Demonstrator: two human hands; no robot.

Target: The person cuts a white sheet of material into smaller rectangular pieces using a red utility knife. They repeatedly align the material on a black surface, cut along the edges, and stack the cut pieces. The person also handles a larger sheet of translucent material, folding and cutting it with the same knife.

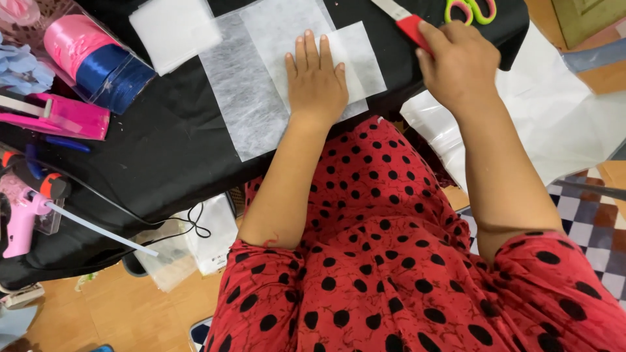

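Head view, positions given from the white fabric square (355, 62) on the black bench (163, 143)
- Left hand (315, 81): flat, fingers together, palm pressing the square's left part; grips nothing
- Right hand (456, 65): right of the square, fingers curled onto a red-handled tool (409, 27)
- Scissors (471, 10), green and pink handles: beyond the square, upper right
- Larger white sheet (241, 91): beneath the square, reaching left
- Folded white stack (173, 29): far left
- Pink glue gun (23, 218): far lower left
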